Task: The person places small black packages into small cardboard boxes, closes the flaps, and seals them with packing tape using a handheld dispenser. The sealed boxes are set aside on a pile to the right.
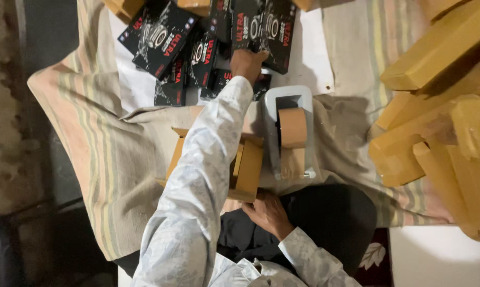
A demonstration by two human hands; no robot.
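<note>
**One hand at the carton, one at the black boxes**

Nearest, the right hand (267,211) is seen closed over the near edge of an open cardboard carton (247,171), which is held on a striped cloth (91,138). The carton's long axis runs near to far. Just right of it a tape dispenser (292,130) with brown tape is set. Farther off, the left hand (248,62) is stretched over the carton to a heap of black product boxes (165,37). It is laid on one, but its grip cannot be made out (the fingers are hidden). Tan parcels (436,53) are stacked at right, partly cut off.
</note>
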